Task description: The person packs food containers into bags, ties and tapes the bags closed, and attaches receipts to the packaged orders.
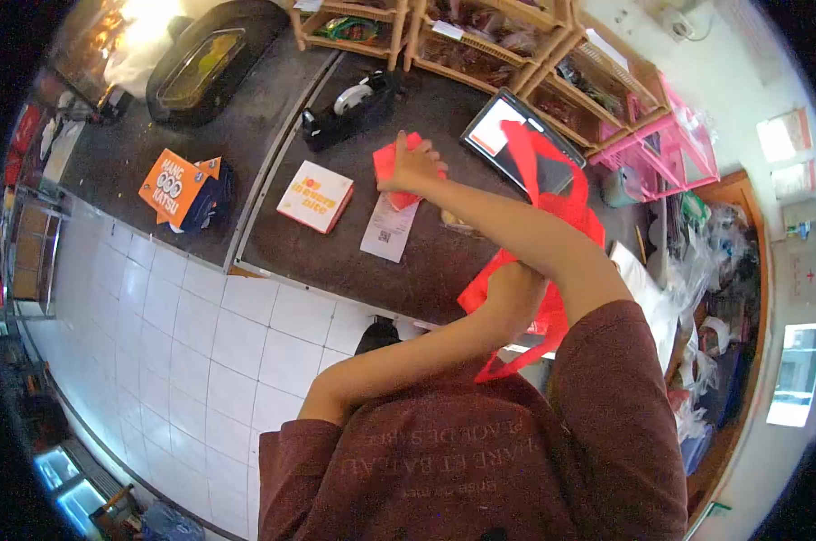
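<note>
Right hand clamped on red box | partly covered, long axis unclear

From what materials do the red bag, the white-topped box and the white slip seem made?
Red bag: probably non-woven fabric, matte; it creases softly and its handles flop.
White-topped box: likely thin cardboard, smooth, with crisp edges and flat faces.
White slip: seems thin paper, flat and printed; finish unclear.

Orange box: "KATSU"; white box: "joy in every bite"; shirt: "ET BATEAU"
</note>
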`<state>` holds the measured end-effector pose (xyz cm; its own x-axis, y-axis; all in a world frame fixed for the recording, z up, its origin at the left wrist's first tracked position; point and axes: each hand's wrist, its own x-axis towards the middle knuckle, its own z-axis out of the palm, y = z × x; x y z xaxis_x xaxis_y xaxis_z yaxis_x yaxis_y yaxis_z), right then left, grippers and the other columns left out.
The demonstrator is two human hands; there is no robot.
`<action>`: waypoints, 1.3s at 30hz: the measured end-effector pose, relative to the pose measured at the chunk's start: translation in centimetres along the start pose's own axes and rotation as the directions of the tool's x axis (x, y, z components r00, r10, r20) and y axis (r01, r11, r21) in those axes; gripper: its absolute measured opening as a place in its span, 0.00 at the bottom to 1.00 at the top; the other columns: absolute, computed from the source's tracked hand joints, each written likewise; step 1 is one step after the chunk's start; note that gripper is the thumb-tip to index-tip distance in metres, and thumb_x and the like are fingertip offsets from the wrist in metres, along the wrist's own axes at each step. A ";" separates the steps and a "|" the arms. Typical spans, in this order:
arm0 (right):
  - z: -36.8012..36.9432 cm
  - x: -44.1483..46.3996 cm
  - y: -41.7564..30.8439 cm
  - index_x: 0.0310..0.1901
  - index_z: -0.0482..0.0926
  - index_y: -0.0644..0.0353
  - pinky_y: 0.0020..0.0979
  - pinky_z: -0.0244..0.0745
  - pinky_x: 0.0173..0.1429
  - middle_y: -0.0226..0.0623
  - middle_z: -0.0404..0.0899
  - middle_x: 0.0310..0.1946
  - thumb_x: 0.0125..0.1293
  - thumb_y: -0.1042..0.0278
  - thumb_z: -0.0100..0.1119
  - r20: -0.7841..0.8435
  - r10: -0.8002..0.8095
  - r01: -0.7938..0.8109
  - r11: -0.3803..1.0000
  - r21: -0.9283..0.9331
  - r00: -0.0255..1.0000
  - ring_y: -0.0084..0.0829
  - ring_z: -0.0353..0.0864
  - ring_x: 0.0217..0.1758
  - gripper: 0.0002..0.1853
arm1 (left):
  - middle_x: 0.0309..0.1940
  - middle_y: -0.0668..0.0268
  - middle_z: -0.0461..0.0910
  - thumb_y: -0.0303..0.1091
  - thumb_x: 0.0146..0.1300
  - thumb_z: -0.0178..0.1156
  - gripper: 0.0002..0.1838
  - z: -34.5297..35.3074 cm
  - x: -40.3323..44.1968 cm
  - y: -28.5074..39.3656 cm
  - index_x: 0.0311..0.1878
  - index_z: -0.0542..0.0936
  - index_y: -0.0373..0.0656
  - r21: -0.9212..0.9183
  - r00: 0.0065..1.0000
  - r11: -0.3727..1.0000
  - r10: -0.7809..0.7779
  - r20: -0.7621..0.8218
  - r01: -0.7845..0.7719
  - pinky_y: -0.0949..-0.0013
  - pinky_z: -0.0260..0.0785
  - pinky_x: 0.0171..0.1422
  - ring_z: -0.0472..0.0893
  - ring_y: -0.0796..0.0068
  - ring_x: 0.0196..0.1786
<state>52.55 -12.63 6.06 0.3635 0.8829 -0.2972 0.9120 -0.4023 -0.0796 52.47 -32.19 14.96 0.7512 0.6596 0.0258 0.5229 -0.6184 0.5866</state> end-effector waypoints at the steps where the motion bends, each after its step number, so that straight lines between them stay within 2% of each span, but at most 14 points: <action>1: 0.1 0.0 0.1 0.64 0.48 0.49 0.59 0.59 0.52 0.58 0.55 0.55 0.28 0.39 0.69 -0.007 -0.046 0.046 0.999 0.029 0.999 0.59 0.60 0.56 0.59 | 0.26 0.51 0.77 0.29 0.53 0.50 0.07 -0.7 -0.4 -0.3 0.32 0.74 0.36 -0.044 0.998 0.998 -0.033 0.061 0.036 0.61 0.74 0.33 0.80 0.58 0.33; 4: -2.2 -0.7 1.5 0.62 0.51 0.49 0.58 0.62 0.49 0.57 0.58 0.52 0.29 0.42 0.69 -0.053 -0.186 0.189 0.979 0.079 0.981 0.57 0.63 0.53 0.55 | 0.25 0.53 0.76 0.30 0.56 0.49 0.07 1.5 -1.0 -3.7 0.34 0.71 0.35 -0.103 0.988 0.989 0.088 -0.127 -0.102 0.60 0.71 0.30 0.79 0.57 0.29; 7: -9.0 -5.1 3.0 0.61 0.52 0.50 0.51 0.64 0.50 0.56 0.59 0.49 0.31 0.43 0.68 -0.167 -0.376 0.391 0.918 0.066 0.912 0.56 0.64 0.52 0.53 | 0.29 0.45 0.75 0.35 0.60 0.46 0.13 0.2 -1.4 -5.1 0.34 0.73 0.33 -0.243 0.997 0.968 0.054 -0.063 -0.068 0.54 0.67 0.38 0.76 0.48 0.37; 12: -19.4 -15.1 8.3 0.60 0.54 0.54 0.38 0.63 0.57 0.52 0.62 0.48 0.36 0.59 0.68 -0.447 -0.672 0.789 0.597 0.144 0.590 0.49 0.64 0.53 0.46 | 0.33 0.49 0.76 0.35 0.60 0.49 0.13 0.0 -0.9 -7.5 0.40 0.74 0.34 -0.527 0.991 0.846 0.011 -0.132 -0.080 0.56 0.65 0.44 0.75 0.50 0.40; 15: -18.8 -18.2 12.4 0.59 0.54 0.54 0.38 0.59 0.60 0.49 0.62 0.50 0.33 0.62 0.68 -0.383 -0.621 0.730 0.593 0.340 0.683 0.48 0.62 0.55 0.47 | 0.32 0.49 0.76 0.32 0.59 0.51 0.12 1.0 -1.2 -8.8 0.41 0.74 0.34 -0.547 0.951 0.817 0.004 -0.311 -0.182 0.60 0.66 0.43 0.77 0.53 0.38; 17: -16.8 -19.6 14.7 0.60 0.54 0.56 0.39 0.58 0.61 0.49 0.61 0.52 0.32 0.61 0.69 -0.247 -0.540 0.593 0.744 0.308 0.805 0.49 0.60 0.57 0.48 | 0.28 0.48 0.75 0.32 0.58 0.51 0.11 1.3 -1.3 -9.7 0.38 0.73 0.32 -0.619 0.888 0.739 -0.061 -0.455 -0.266 0.60 0.65 0.38 0.76 0.51 0.35; 20: -13.0 -20.7 18.0 0.59 0.54 0.56 0.40 0.61 0.59 0.51 0.62 0.50 0.33 0.60 0.69 -0.129 -0.445 0.459 0.883 0.101 0.886 0.49 0.62 0.56 0.48 | 0.28 0.48 0.75 0.32 0.60 0.49 0.11 -2.4 -1.5 -9.2 0.39 0.72 0.33 -0.573 0.978 0.804 -0.206 -0.024 0.156 0.62 0.65 0.35 0.76 0.54 0.32; 21: -11.7 -20.9 19.0 0.59 0.55 0.55 0.40 0.63 0.58 0.52 0.63 0.48 0.33 0.60 0.69 -0.107 -0.423 0.426 0.905 0.006 0.900 0.49 0.63 0.55 0.47 | 0.27 0.48 0.74 0.33 0.61 0.49 0.11 -2.8 -1.5 -8.6 0.39 0.72 0.33 -0.594 0.976 0.800 -0.190 -0.106 0.091 0.63 0.64 0.34 0.76 0.54 0.31; 23: -9.2 -21.8 21.4 0.57 0.58 0.56 0.39 0.63 0.58 0.50 0.65 0.49 0.37 0.60 0.67 -0.167 -0.563 0.578 0.814 0.056 0.809 0.47 0.64 0.55 0.42 | 0.26 0.49 0.74 0.34 0.62 0.48 0.12 -3.2 -1.4 -6.4 0.39 0.71 0.33 -0.622 0.951 0.782 -0.164 -0.261 -0.036 0.64 0.64 0.32 0.75 0.55 0.28; 27: -6.8 -24.0 24.0 0.56 0.61 0.56 0.39 0.63 0.58 0.48 0.66 0.49 0.40 0.60 0.65 -0.095 -0.676 0.682 0.713 0.166 0.730 0.45 0.65 0.55 0.38 | 0.30 0.68 0.75 0.32 0.64 0.48 0.09 -4.1 -1.2 -1.9 0.41 0.72 0.36 -0.802 0.999 0.597 -0.021 -0.050 -0.028 0.78 0.63 0.39 0.71 0.84 0.34; 31: -4.0 -25.3 24.6 0.56 0.62 0.57 0.38 0.64 0.58 0.47 0.67 0.49 0.42 0.61 0.64 0.049 -0.611 0.581 0.772 0.257 0.790 0.44 0.66 0.55 0.36 | 0.24 0.69 0.71 0.35 0.66 0.45 0.10 -3.6 -1.9 1.0 0.38 0.68 0.36 -0.926 1.000 0.376 0.024 -0.011 -0.019 0.77 0.62 0.32 0.68 0.86 0.28; 35: -3.4 -25.2 24.4 0.55 0.63 0.57 0.38 0.64 0.57 0.46 0.67 0.50 0.43 0.62 0.63 0.045 -0.558 0.516 0.792 0.326 0.828 0.44 0.66 0.54 0.34 | 0.25 0.73 0.70 0.33 0.66 0.45 0.07 -5.1 -3.2 1.5 0.38 0.68 0.39 -0.969 0.999 0.245 -0.038 0.031 0.039 0.82 0.59 0.30 0.66 0.90 0.27; 38: -5.0 -25.0 24.1 0.55 0.63 0.57 0.38 0.64 0.57 0.46 0.68 0.50 0.44 0.62 0.63 -0.058 -0.498 0.488 0.810 0.325 0.865 0.43 0.67 0.54 0.33 | 0.28 0.71 0.72 0.32 0.64 0.47 0.07 -5.6 -3.6 -0.8 0.38 0.70 0.39 -0.964 0.968 0.266 -0.248 -0.048 0.020 0.81 0.62 0.34 0.69 0.89 0.31; 39: -5.7 -25.0 23.9 0.55 0.63 0.57 0.38 0.64 0.57 0.45 0.68 0.50 0.45 0.62 0.62 -0.108 -0.471 0.480 0.824 0.300 0.876 0.43 0.67 0.54 0.33 | 0.31 0.69 0.73 0.32 0.64 0.48 0.08 -6.3 -3.9 -1.0 0.39 0.71 0.37 -0.984 0.953 0.180 -0.295 -0.067 -0.014 0.81 0.63 0.39 0.70 0.87 0.34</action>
<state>66.37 -42.92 17.00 -0.0906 0.9887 -0.1195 0.8692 0.0199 -0.4940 46.54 -31.46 19.38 0.5346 0.8399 -0.0938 -0.3126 0.2996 0.9014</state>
